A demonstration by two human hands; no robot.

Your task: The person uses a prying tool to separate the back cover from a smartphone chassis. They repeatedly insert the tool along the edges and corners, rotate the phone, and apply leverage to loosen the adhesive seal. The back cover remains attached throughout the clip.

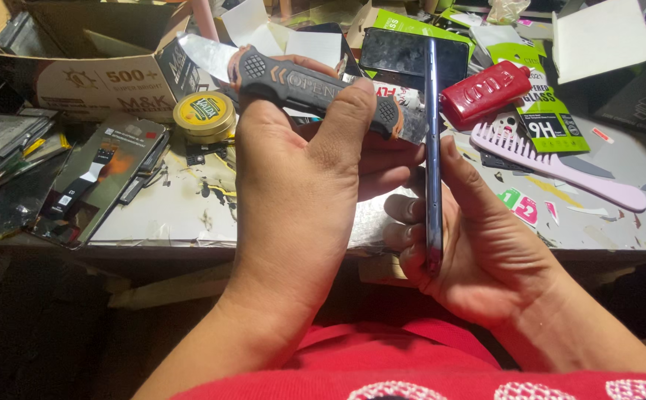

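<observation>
Phone: a slim dark phone (432, 155) is held edge-on and upright in the right hand (478, 244), its lower end in the palm, the thumb laid along its right side and the fingertips (404, 210) curled against its left side.
Tool: a folding tool (312, 89) with a black and orange handle is gripped by the left hand (300, 200), the thumb pressed over the handle; a metal blade is seen at each end, the right tip meeting the phone's edge.
Hands: both are raised over the bench edge, the left seen from the back with fingers wrapped shut round the handle, the right palm turned inward and closed about the phone.
Packages: green and black screen-protector packets (541, 111) are spread at upper right; a brown cardboard box (93, 74) stands at upper left.
Small items: a round yellow tin (203, 115) lies by the box, a red lighter-shaped case (486, 90) beside the packets, a pink comb (560, 167) below it.
Bench: a cluttered grey worktop (175, 215) is seen beneath.
</observation>
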